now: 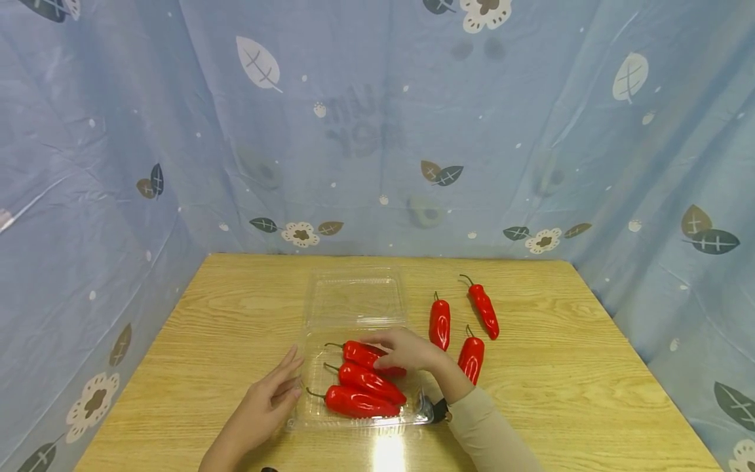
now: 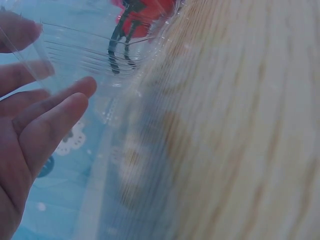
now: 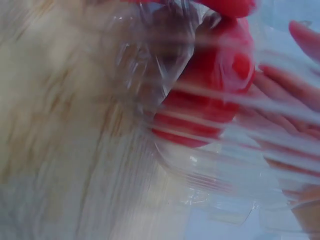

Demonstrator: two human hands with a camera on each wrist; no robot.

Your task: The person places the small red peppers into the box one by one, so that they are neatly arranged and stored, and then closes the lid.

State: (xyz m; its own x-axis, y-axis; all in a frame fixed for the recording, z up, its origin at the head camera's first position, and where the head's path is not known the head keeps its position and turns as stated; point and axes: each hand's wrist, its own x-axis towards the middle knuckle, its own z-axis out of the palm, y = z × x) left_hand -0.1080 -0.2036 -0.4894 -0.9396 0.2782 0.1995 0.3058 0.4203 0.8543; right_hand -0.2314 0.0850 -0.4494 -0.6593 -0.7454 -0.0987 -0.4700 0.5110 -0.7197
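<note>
A clear plastic clamshell box [image 1: 348,425] lies unfolded on the table, its lid [image 1: 356,298] laid back behind it. Three red peppers fill much of the box: the front pepper [image 1: 356,401], the middle pepper [image 1: 368,381] and the back pepper [image 1: 356,353], stems to the left. My right hand [image 1: 407,349] reaches over the back pepper, fingers spread along its far side and thumb toward its near side. At the box's left wall my left hand [image 1: 268,400] is held with relaxed, fairly straight fingers; the left wrist view shows the fingers [image 2: 55,117] beside the clear plastic.
Right of the box lie three more red peppers: a left one [image 1: 439,322], a far one [image 1: 483,308] and a near one [image 1: 470,359] partly behind my right forearm. Blue patterned curtains [image 1: 377,131] close in the wooden table [image 1: 560,367]. A small black object [image 1: 439,410] shows beside my right sleeve.
</note>
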